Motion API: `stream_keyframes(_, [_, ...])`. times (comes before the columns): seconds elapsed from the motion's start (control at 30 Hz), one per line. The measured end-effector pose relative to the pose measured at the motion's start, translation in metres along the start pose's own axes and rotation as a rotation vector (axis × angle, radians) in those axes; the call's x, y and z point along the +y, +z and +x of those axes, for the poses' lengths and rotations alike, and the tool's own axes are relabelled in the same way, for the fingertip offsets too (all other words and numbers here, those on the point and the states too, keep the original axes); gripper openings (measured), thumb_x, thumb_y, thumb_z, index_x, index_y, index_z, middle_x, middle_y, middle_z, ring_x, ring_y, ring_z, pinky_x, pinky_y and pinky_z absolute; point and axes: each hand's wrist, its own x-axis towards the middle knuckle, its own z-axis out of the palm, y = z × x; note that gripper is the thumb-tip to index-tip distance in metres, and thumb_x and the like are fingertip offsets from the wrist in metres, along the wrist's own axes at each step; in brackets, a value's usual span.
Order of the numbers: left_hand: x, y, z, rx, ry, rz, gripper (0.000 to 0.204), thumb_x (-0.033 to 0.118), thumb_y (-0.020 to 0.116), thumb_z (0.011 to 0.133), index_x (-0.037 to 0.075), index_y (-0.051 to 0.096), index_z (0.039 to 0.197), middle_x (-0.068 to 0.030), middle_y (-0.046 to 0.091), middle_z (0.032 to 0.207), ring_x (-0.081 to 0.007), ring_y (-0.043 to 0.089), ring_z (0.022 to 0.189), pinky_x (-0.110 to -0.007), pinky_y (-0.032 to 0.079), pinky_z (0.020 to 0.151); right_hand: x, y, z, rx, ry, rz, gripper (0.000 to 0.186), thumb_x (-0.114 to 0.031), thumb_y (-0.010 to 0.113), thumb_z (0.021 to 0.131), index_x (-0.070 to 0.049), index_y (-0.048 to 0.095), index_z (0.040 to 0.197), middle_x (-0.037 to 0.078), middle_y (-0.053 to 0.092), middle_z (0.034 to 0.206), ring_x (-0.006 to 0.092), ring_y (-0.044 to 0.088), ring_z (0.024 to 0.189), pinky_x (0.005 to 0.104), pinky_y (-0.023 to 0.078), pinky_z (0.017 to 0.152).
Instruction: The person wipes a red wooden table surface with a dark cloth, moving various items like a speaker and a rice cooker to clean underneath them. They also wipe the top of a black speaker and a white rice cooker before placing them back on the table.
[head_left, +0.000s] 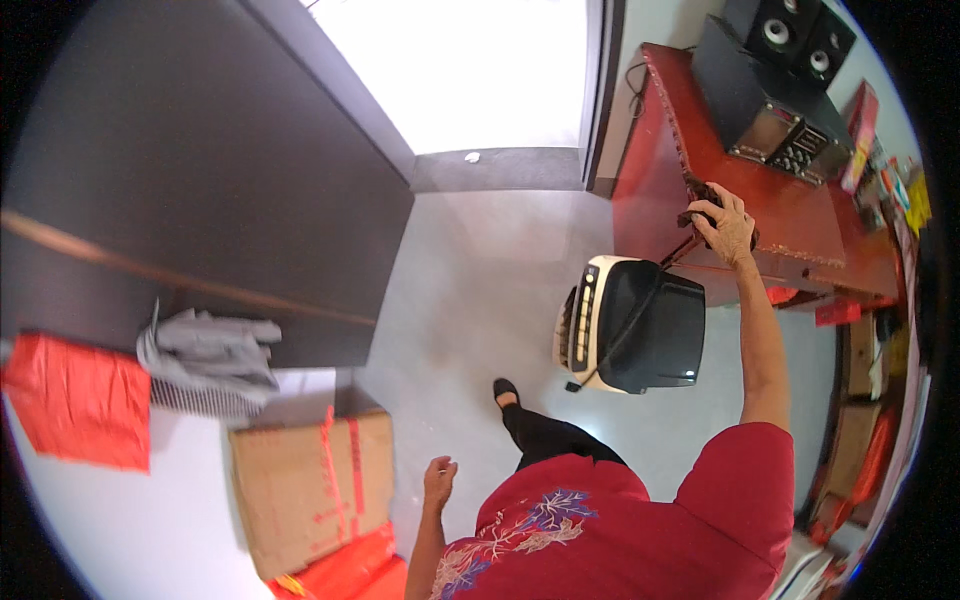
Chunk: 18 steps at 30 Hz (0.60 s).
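A: Where is the right hand [728, 222]?
B: Stretched out to the red table [790, 215], fingers curled over a dark bundle [700, 203] at the table's edge; whether they grip it cannot be told.
A: And below that hand?
B: An old television [632, 325] on the grey floor [480, 290], a cable running up toward the hand.
A: The left hand [438, 480]?
B: Hanging loosely half-closed, holding nothing, just beside a cardboard box [312, 485].
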Motion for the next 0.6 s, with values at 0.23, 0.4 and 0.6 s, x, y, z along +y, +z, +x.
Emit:
stream_keyframes(0.23, [0.042, -0.068, 0.129, -0.202, 0.076, 0.178, 0.041, 0.028, 0.067, 0.083, 0.001, 0.061, 0.114, -0.0159, 0.066, 0.108, -0.0249, 0.062, 0.100, -0.036, 0.049, 0.088, -0.020, 0.000, 0.004, 0.096, 0.153, -0.077, 0.030, -0.040, 0.058, 0.086, -0.038, 0.061, 0.116, -0.004, 0.047, 0.136, 0.0242, 0.041, 0.126, 0.0511, 0.033, 0.100])
stream_keyframes(0.4, [0.087, -0.106, 0.207, -0.221, 0.036, 0.374, 0.043, 0.028, 0.070, 0.081, 0.000, 0.061, 0.112, -0.0158, 0.068, 0.098, -0.0239, 0.065, 0.089, -0.035, 0.052, 0.081, -0.026, 0.008, 0.010, 0.188, 0.317, -0.159, 0.043, -0.039, 0.057, 0.087, -0.033, 0.052, 0.129, -0.005, 0.049, 0.134, 0.0213, 0.045, 0.122, 0.0485, 0.036, 0.096])
stream_keyframes(0.6, [0.143, -0.125, 0.295, -0.364, 0.057, 0.371, 0.041, 0.026, 0.070, 0.083, -0.001, 0.061, 0.112, -0.0138, 0.068, 0.093, -0.0191, 0.065, 0.080, -0.032, 0.053, 0.073, -0.042, 0.015, 0.029, 0.227, 0.498, -0.348, 0.047, -0.040, 0.054, 0.089, -0.029, 0.047, 0.134, -0.004, 0.048, 0.134, 0.0215, 0.046, 0.120, 0.0485, 0.039, 0.092])
